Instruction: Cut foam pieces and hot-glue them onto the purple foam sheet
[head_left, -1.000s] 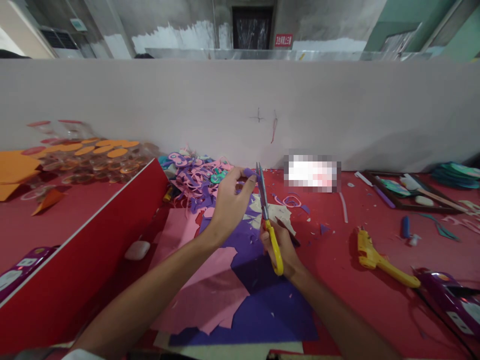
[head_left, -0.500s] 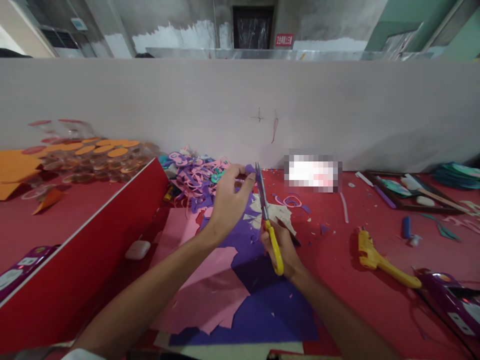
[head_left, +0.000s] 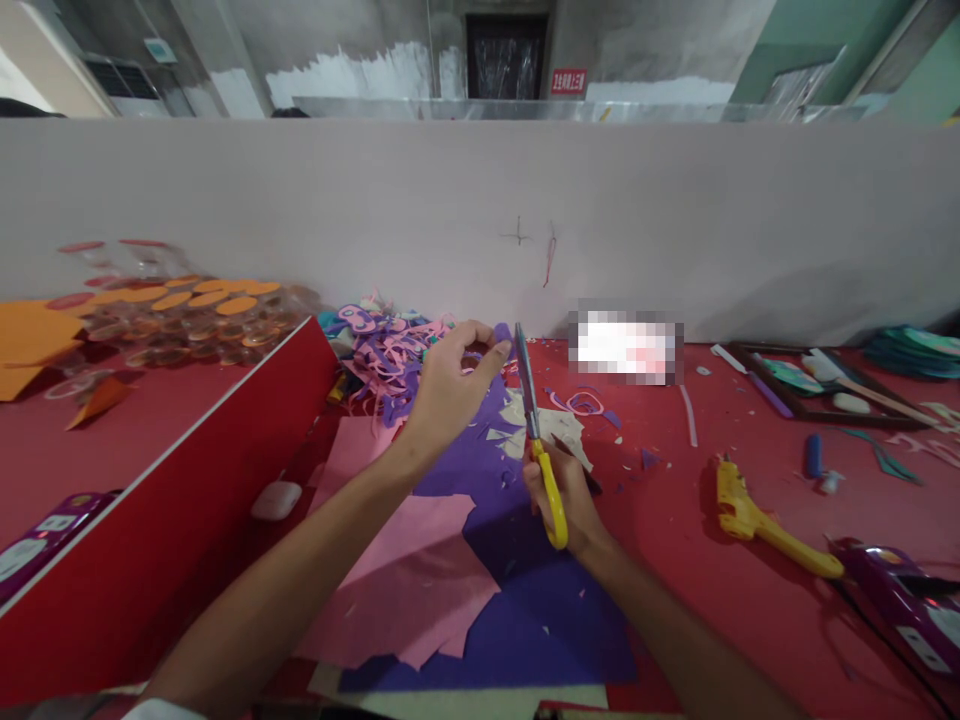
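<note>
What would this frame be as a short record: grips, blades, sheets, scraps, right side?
Left grip: pinches a small purple piece
Right grip: holds yellow-handled scissors
Blades: beside the purple piece, contact unclear
Sheets: jagged pink sheet partly over a purple sheet
Scraps: mostly pink and purple, heaped in front of the grey partition
Right side: yellow glue gun on the red tabletop

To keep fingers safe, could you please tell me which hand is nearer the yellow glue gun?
Right. The right hand, holding yellow-handled scissors, is left of the yellow glue gun, apart from it; the left hand, pinching a purple piece, is farther left.
</note>
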